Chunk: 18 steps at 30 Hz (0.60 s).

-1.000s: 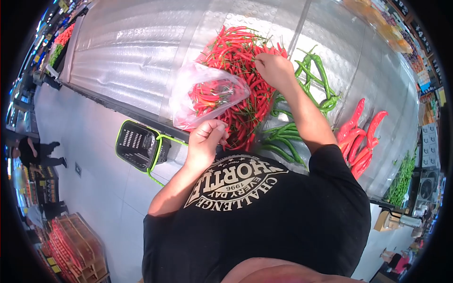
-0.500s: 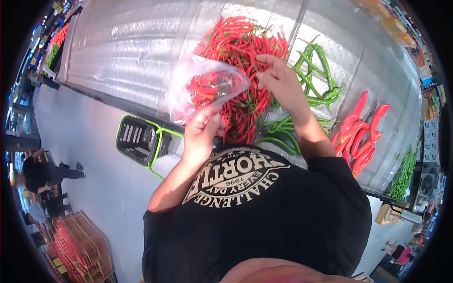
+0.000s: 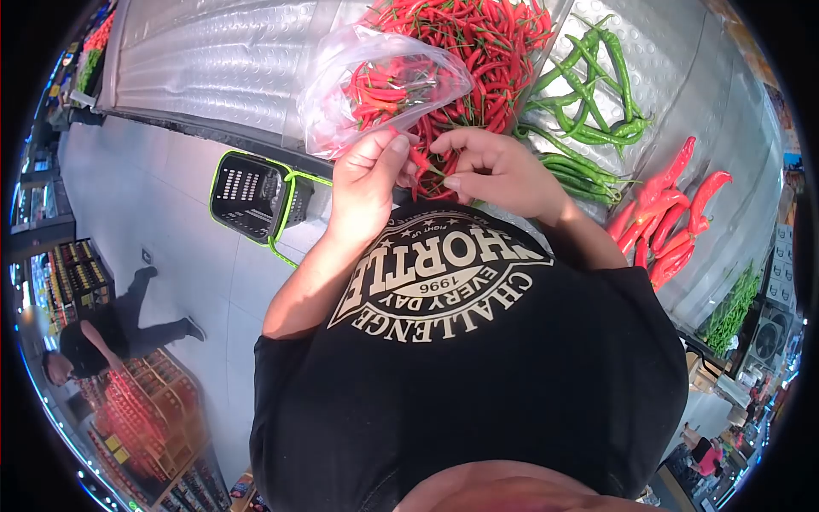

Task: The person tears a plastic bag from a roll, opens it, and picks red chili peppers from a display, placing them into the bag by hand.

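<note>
— What is nearest?
— A black T-shirt (image 3: 478,392) with pale lettering, filling the bottom middle. Above it the two bare hands face each other near the upper middle of the frame.
— How is each one set?
— The right hand (image 3: 503,175) is spread, its thumb well apart from the curved fingers. The left hand (image 3: 367,175) is curled narrow, thumb and forefinger close together at the lower edge of a clear plastic bag (image 3: 320,111). I cannot tell whether it grips anything.
— And between them?
— A single red chili (image 3: 421,160), its green stem pointing at the right thumb. I can't make out whether either hand holds it.
— Where does the bag lie?
— Upper middle, mouth gaping toward the right, red chilies inside. It rests against a big heap of thin red chilies (image 3: 503,51) that runs to the top edge.
— What else is on the counter (image 3: 205,68)?
— To the right of the heap, long green peppers (image 3: 621,64), some twisted; further right, a cluster of large red peppers (image 3: 653,207).
— Off the counter?
— Left of centre, a black basket (image 3: 227,192) with bright green trim, beside the counter's edge, over the pale floor (image 3: 153,213).
— And farthest?
— Lower left, a person in dark clothes (image 3: 98,346) next to a wooden display stand (image 3: 183,427).
</note>
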Available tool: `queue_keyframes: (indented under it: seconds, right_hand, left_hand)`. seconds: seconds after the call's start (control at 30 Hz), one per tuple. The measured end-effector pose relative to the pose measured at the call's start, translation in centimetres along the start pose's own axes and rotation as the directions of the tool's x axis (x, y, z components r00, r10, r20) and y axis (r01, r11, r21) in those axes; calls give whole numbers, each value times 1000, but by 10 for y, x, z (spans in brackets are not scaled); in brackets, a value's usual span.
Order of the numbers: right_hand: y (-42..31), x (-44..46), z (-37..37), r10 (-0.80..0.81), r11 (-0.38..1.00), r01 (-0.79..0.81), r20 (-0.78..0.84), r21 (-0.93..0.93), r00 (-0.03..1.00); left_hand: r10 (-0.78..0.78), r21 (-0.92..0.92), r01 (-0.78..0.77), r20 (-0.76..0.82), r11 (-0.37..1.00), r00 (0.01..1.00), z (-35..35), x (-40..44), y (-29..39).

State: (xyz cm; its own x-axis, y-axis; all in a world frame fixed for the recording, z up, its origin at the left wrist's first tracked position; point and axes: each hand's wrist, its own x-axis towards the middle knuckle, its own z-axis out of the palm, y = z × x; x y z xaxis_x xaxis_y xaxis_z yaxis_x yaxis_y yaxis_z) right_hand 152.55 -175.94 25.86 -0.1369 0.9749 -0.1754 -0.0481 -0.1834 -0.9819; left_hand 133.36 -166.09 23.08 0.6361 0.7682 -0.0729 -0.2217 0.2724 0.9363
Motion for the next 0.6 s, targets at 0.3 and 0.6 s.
queue_keyframes:
  seconds: [0.3, 0.6]
  right_hand:
    - [1, 2, 11, -207, 924, 144, -150, -353, 967]
    - [2, 1, 7, -98, 969, 62, -142, -238, 985]
  left_hand:
    - [-18, -58, 18, -3, 998, 1000, 1, 2, 0]
    - [17, -217, -15, 7, 976, 1000, -1, 2, -3]
